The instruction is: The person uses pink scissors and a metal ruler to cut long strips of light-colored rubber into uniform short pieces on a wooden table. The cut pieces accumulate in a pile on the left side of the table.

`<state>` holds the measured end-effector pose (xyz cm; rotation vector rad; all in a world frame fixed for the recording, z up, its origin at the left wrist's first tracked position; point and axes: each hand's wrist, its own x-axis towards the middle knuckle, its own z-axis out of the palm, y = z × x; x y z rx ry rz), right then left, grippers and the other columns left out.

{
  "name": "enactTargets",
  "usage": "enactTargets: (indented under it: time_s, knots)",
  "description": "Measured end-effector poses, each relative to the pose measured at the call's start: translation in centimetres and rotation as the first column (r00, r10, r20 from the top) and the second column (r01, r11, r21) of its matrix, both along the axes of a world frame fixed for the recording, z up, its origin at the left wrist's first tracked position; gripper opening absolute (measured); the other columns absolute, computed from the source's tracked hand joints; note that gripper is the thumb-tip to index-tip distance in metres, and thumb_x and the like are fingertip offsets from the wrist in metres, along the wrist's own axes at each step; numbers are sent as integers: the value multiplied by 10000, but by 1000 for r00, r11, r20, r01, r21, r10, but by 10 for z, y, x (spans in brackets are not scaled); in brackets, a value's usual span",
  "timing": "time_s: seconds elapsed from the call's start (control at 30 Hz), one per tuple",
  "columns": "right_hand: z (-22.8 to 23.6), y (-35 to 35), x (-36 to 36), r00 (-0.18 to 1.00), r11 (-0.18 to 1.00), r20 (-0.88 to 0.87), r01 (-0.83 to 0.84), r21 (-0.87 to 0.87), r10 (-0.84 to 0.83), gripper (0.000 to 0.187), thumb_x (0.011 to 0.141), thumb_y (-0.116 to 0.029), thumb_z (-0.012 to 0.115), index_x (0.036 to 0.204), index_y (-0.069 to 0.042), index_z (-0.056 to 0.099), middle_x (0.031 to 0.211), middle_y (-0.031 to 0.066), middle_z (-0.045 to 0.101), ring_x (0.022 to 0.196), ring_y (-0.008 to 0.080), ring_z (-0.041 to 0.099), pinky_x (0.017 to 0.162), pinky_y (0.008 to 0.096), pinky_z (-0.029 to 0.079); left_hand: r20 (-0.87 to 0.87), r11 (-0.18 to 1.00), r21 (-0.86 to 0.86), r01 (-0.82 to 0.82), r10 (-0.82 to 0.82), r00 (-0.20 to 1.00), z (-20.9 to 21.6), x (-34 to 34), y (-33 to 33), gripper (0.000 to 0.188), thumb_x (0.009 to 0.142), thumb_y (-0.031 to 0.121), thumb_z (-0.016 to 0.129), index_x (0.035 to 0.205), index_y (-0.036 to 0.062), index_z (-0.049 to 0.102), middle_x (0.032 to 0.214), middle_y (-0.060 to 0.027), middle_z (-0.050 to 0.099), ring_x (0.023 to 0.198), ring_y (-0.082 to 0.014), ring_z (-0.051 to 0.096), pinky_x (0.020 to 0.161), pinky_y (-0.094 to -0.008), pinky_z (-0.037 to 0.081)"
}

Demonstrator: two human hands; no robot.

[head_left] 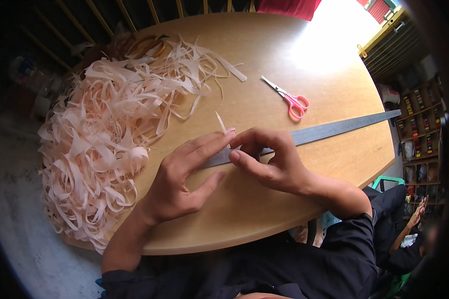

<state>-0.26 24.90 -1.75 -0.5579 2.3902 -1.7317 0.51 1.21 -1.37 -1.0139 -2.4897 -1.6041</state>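
A steel ruler (344, 127) lies slantwise across the table, its near-left end under my hands. My left hand (182, 172) is open over that end, fingers stretched out and thumb apart. By its fingertips a narrow pale pink fabric strip (221, 122) sticks up; whether the fingers grip it is unclear. Facing it, my right hand (277, 162) is curled above the ruler, with thumb and index tips drawn close in a pinch. Anything between those tips is too small to make out. Small scissors (288, 98) with pink handles rest beyond the ruler, blades pointing away to the left.
A large tangled heap of pale pink fabric strips (105, 129) covers the table's left side. Brownish ring-shaped things (152, 47) lie at its far end. The wooden table (264, 219) has a rounded edge. Another person's hand (420, 212) shows at the right, near shelves (419, 124).
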Motion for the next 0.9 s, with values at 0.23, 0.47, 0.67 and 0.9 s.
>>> enactTargets:
  time_s: [0.23,0.47,0.67,0.9]
  knots:
    - [7,-1,1,998,997,52,46,-69,-42,148,987,-110,752,973,37,734,761,41,716,695,70,639,640,262,513,26,1000,29,7,-8,1000,-3,3,5,671,841,-64,756,1486,34,598,1472,-185,643,1308,-344,658,1054,-407,562]
    - [41,60,2,692,902,-598,407,-140,-405,92,978,-29,659,964,49,704,788,72,694,664,113,636,631,275,509,-70,978,-3,-209,208,976,-6,-1,0,539,882,-78,715,1408,26,659,1381,-180,705,1036,-276,739,892,-346,602]
    - [34,182,96,41,414,-611,771,-484,-791,264,1072,-170,529,998,59,638,754,80,583,656,169,519,629,302,424,-112,953,-70,-294,285,952,-6,-8,-3,427,878,-75,716,1292,29,714,1187,-154,747,919,-259,721,850,-355,584]
    - [-207,264,265,15,-95,-482,975,202,-876,399,1087,-218,496,739,-26,532,635,77,525,584,215,482,574,375,407,-237,885,-171,-434,390,889,-1,-7,-15,313,887,-59,709,1189,27,721,1143,-156,731,1012,-311,711,915,-397,560]
